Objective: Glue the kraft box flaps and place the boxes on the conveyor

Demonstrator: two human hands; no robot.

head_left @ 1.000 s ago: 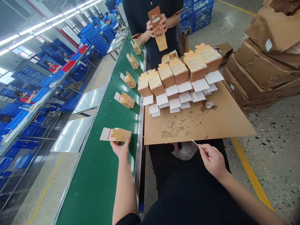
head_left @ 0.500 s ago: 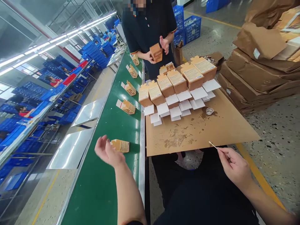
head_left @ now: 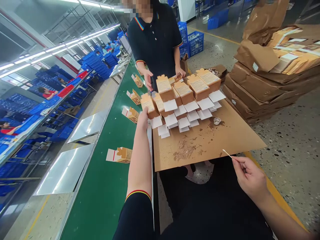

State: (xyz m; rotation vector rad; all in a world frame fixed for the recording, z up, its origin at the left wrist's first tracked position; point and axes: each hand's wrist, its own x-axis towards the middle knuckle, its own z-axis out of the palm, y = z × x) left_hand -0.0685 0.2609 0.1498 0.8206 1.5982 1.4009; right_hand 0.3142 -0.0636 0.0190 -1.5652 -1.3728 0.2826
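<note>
The left hand [head_left: 143, 117] has left the belt and now grasps the nearest carton [head_left: 148, 105] at the board's [head_left: 212, 143] left edge. The released carton [head_left: 120, 155] lies on the belt [head_left: 110, 186]. The right hand [head_left: 250, 178] still pinches a thin stick [head_left: 227, 153].

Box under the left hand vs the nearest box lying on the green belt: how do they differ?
The box under the left hand, box in the row, stands on the cardboard sheet packed against neighbours; the box on the belt lies on its side, alone. The row box's white flap hangs down in front; the belt box's flap sticks out sideways, showing a red stripe. Both are tan printed cartons with an open flap.
</note>
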